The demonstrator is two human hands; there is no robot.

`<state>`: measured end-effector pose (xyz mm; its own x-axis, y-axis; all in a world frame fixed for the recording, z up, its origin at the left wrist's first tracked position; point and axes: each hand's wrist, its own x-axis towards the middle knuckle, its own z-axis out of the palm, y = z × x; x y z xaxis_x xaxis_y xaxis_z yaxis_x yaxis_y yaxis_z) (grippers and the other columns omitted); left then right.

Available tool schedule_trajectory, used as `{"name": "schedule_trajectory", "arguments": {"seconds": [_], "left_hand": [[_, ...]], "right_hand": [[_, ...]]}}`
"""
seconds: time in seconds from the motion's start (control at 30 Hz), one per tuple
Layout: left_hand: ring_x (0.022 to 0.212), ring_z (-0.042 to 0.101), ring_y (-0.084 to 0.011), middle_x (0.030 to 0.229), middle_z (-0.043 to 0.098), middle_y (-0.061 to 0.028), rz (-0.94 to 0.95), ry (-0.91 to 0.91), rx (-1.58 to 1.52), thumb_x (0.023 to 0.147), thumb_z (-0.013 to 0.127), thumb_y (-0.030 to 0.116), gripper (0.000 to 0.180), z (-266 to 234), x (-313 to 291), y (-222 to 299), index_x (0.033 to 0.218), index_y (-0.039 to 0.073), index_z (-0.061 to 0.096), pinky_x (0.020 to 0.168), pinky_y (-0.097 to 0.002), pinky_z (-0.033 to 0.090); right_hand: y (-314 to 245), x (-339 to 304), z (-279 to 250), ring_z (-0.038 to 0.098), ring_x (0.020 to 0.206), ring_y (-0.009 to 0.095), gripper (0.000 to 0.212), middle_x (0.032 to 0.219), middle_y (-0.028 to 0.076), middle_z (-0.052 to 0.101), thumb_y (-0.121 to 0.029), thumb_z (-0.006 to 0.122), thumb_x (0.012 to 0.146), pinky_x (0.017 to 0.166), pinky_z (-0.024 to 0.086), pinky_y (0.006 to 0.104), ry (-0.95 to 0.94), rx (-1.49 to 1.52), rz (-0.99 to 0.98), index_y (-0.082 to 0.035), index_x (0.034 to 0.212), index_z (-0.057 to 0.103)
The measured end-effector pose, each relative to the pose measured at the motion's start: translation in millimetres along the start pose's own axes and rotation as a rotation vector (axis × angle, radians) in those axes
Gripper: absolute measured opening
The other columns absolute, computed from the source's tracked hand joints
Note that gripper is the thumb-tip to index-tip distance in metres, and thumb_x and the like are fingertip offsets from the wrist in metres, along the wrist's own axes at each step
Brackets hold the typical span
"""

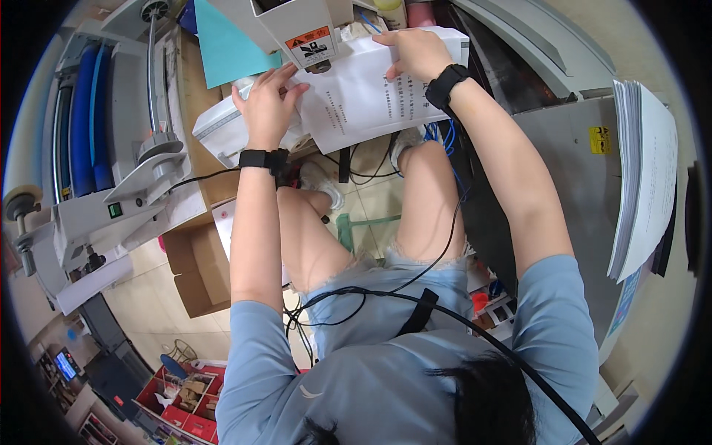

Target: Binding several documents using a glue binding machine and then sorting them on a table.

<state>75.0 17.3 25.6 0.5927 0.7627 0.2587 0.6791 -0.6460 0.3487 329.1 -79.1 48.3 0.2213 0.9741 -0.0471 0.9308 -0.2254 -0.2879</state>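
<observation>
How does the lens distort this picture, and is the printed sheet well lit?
In the head view, black corners frame the fisheye image, and the paper stack bows near the right rim; also in the head view, the printed sheet is bright, its print visible.

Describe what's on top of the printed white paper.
The right hand lies over the printed white paper. The white machine head overlaps its upper left; contact there can't be judged, and paper behind both is hidden.

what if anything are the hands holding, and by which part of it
The printed paper: right hand at its far edge, left hand by its left edge. Whether either grips firmly, I can't tell.
</observation>
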Motion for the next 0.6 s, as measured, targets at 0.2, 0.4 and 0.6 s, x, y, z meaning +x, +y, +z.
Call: {"name": "schedule_trajectory", "arguments": {"seconds": [0.2,0.4,0.6], "left_hand": [[0.113,0.054,-0.0220,0.111,0.065,0.0003,0.001,0.002,-0.006,0.078,0.067,0.035,0.035,-1.1,-0.5,2.4,0.109,0.020,0.067,0.101,-0.0622,0.015],[0.111,0.055,-0.0217,0.107,0.066,0.0007,0.016,0.033,-0.035,0.077,0.067,0.035,0.034,4.1,-0.7,-1.1,0.108,0.020,0.067,0.100,-0.0608,0.019],[0.108,0.055,-0.0222,0.106,0.066,-0.0015,0.031,0.181,-0.117,0.078,0.067,0.025,0.027,7.3,-13.9,5.5,0.103,0.017,0.067,0.101,-0.0527,0.027]], "right_hand": [[3.8,-0.8,6.1,0.062,0.092,0.030,0.071,0.102,0.015,0.065,-0.016,0.081,0.055,0.081,0.048,0.0369,0.032,-0.020,-0.015,-0.017,0.122,0.059],[8.9,-0.4,15.2,0.062,0.095,0.029,0.070,0.108,0.014,0.064,-0.019,0.081,0.055,0.083,0.048,0.0371,0.138,-0.080,-0.098,-0.018,0.121,0.059],[8.1,-12.8,21.4,0.063,0.086,0.027,0.034,0.090,0.009,0.067,-0.019,0.069,0.068,0.076,0.046,0.0381,0.350,-0.054,-0.167,-0.016,0.101,0.069]]}}
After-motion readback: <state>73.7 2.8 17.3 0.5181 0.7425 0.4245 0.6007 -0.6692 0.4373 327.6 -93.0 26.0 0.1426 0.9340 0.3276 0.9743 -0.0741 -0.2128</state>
